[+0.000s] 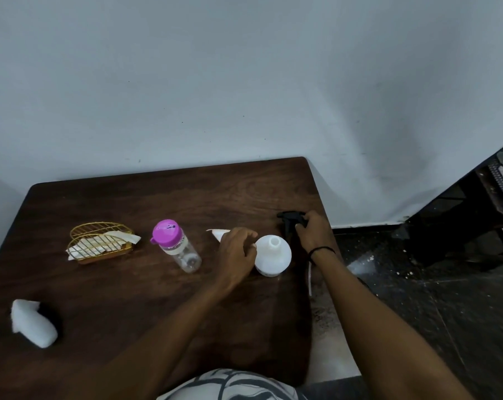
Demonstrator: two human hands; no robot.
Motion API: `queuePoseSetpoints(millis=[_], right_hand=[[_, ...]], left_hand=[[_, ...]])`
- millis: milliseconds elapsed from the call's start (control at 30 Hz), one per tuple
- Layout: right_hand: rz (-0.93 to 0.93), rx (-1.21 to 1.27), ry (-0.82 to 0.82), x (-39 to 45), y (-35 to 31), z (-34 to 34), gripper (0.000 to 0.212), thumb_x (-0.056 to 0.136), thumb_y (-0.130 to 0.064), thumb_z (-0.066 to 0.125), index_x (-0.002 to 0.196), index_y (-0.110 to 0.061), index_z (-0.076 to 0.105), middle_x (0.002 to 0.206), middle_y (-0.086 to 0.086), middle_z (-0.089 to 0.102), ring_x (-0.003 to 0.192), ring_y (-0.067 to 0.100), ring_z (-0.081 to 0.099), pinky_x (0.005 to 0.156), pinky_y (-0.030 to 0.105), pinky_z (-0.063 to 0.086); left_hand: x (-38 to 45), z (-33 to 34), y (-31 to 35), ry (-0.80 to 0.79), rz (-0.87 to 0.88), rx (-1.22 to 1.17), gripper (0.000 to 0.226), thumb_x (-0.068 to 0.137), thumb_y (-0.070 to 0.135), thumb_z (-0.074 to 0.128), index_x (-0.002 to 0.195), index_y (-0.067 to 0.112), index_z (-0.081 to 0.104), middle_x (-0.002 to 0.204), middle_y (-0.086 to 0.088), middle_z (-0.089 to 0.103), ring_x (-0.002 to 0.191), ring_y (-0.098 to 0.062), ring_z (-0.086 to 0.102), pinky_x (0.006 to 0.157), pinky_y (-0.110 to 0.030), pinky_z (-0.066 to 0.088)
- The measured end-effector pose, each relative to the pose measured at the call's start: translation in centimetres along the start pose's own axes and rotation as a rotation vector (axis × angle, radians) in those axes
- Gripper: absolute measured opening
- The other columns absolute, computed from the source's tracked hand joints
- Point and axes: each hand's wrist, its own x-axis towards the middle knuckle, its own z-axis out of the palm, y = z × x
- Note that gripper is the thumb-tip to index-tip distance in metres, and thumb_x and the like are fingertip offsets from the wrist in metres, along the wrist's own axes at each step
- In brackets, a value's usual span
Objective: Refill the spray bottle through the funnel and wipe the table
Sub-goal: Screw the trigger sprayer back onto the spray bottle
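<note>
Right hand [312,232] grips the black sprayer [291,219]; left hand [237,252], fingers loosely curled, touches the uncapped bottle [273,256] (funnel [219,233] behind).

The spray bottle [273,256] stands upright on the table [158,298] close to its right edge, about midway between the far and near edges (its neck is uncapped). The left hand [237,252] rests against the bottle's left side. Just behind that hand lies the funnel [218,232], on its side. The right hand [312,233] sits behind and to the right of the bottle, at the right edge, gripping the spray head [290,219]. Left of the funnel stands a small bottle [176,245], near the table's middle. Farther left is a wire basket [100,242] with papers [100,244] in it. A sponge [33,323] lies near the left edge, toward the near corner.
</note>
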Motion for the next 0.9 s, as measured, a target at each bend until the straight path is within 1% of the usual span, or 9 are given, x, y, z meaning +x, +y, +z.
queuePoseSetpoints(millis=[67,167,300,400,467,600,667,800,900], right_hand=[[-0.015,0.092,0.059,0.1,-1.0,-0.7,0.019,0.090,-0.020,0.065,0.103,-0.007,0.064,0.105,0.014,0.066,0.097,0.031,0.062,0.082,0.040,0.054],[-0.078,0.224,0.189,-0.2,-3.0,-2.6,0.022,0.092,-0.020,0.063,0.113,-0.012,0.066,0.109,0.010,0.065,0.101,0.026,0.063,0.084,0.031,0.052],[-0.143,0.549,0.299,-3.0,-6.2,-5.8,0.031,0.094,-0.025,0.060,0.125,-0.025,0.061,0.120,-0.005,0.059,0.112,0.011,0.059,0.093,0.023,0.047],[-0.236,0.721,0.385,-5.8,-8.3,-8.1,0.033,0.093,-0.021,0.060,0.126,-0.023,0.061,0.124,-0.006,0.061,0.117,0.012,0.059,0.098,0.030,0.050],[-0.291,0.769,0.411,-7.4,-9.3,-9.3,0.033,0.095,-0.017,0.059,0.128,-0.016,0.060,0.124,-0.003,0.065,0.117,0.011,0.061,0.099,0.030,0.051],[-0.369,0.807,0.446,-9.7,-10.6,-10.4,0.034,0.096,-0.012,0.059,0.130,-0.012,0.058,0.122,-0.004,0.066,0.115,0.006,0.062,0.097,0.021,0.049],[-0.399,0.793,0.469,-10.3,-10.9,-10.3,0.035,0.096,-0.010,0.059,0.131,-0.010,0.058,0.125,0.000,0.065,0.118,0.008,0.061,0.099,0.022,0.048],[-0.426,0.751,0.503,-10.7,-11.0,-9.5,0.035,0.095,-0.012,0.059,0.130,-0.007,0.058,0.126,0.005,0.065,0.120,0.013,0.060,0.102,0.033,0.050],[-0.406,0.742,0.495,-10.5,-10.9,-8.7,0.035,0.095,-0.017,0.060,0.129,-0.012,0.058,0.125,0.002,0.065,0.119,0.010,0.060,0.100,0.035,0.051]], left_hand=[[0.0,-0.1,0.2,-0.007,0.030,-0.016,0.024,0.081,0.002,0.062,0.102,0.012,0.068,0.102,0.011,0.061,0.101,-0.012,0.058,0.091,-0.032,0.048],[0.0,-0.1,0.7,-0.073,0.054,-0.056,0.032,0.077,-0.002,0.061,0.106,0.010,0.068,0.107,0.005,0.065,0.105,-0.014,0.058,0.092,-0.028,0.045],[-0.4,-0.3,1.1,-0.161,0.106,-0.098,0.038,0.072,0.009,0.061,0.110,0.011,0.066,0.112,0.002,0.066,0.108,-0.012,0.057,0.093,-0.018,0.041],[-0.6,0.0,1.3,-0.168,0.106,-0.105,0.039,0.076,0.020,0.070,0.114,0.015,0.065,0.116,0.004,0.065,0.110,-0.012,0.058,0.096,-0.029,0.046],[-0.6,0.3,1.3,-0.153,0.072,-0.119,0.041,0.077,0.032,0.073,0.114,0.019,0.064,0.116,0.006,0.065,0.109,-0.011,0.059,0.095,-0.033,0.048],[-0.7,0.7,1.4,-0.136,0.013,-0.158,0.047,0.076,0.052,0.068,0.113,0.023,0.064,0.115,0.010,0.066,0.108,-0.009,0.061,0.095,-0.037,0.051],[-0.7,0.9,1.4,-0.127,0.007,-0.172,0.044,0.077,0.053,0.067,0.112,0.027,0.064,0.114,0.012,0.067,0.108,-0.008,0.062,0.095,-0.038,0.052],[-0.9,0.9,1.6,-0.132,0.017,-0.199,0.031,0.079,0.051,0.067,0.104,0.034,0.061,0.109,0.016,0.067,0.106,-0.005,0.062,0.092,-0.039,0.053],[-1.0,1.0,1.6,-0.123,0.029,-0.195,0.029,0.079,0.052,0.066,0.102,0.035,0.060,0.108,0.016,0.067,0.105,-0.004,0.061,0.090,-0.037,0.053]])
